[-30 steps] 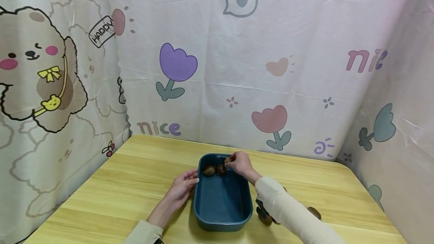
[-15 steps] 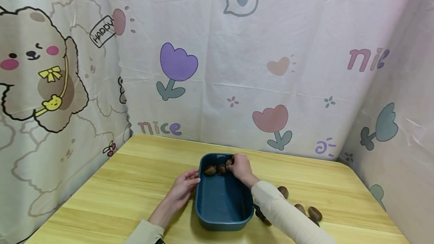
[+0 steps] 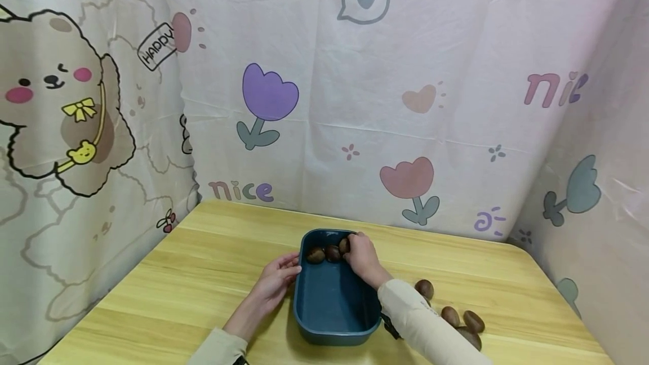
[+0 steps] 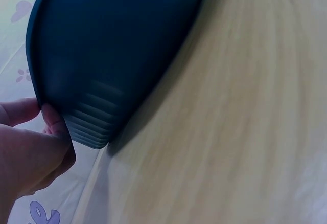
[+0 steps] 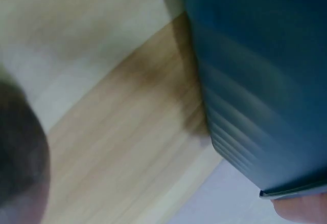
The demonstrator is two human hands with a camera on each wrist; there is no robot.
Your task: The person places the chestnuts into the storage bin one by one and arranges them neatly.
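A deep dark blue rectangular box (image 3: 334, 297) with rounded corners stands on the table. Two glossy brown chestnuts, a left one (image 3: 315, 255) and a middle one (image 3: 332, 253), lie at its far end. My right hand (image 3: 363, 255) reaches over the far right rim and pinches a third chestnut (image 3: 345, 245) low beside them. At the left wall, my left hand (image 3: 276, 280) grips the rim, thumb at the top edge and fingers bent against the ribbed outer side, as the left wrist view shows. In the right wrist view only a fingertip (image 5: 304, 208) shows past the rim.
More chestnuts lie on the wooden table (image 3: 228, 252) right of the box, one (image 3: 424, 289) beside the right sleeve and another (image 3: 474, 321) farther right. A chestnut (image 5: 20, 157) looms blurred in the right wrist view. A patterned curtain (image 3: 324, 100) hangs behind the table.
My right hand has lowered slightly with its chestnut, which sits closer to the other two. The right forearm has shifted left, uncovering chestnuts on the table. My left hand stays at the rim.
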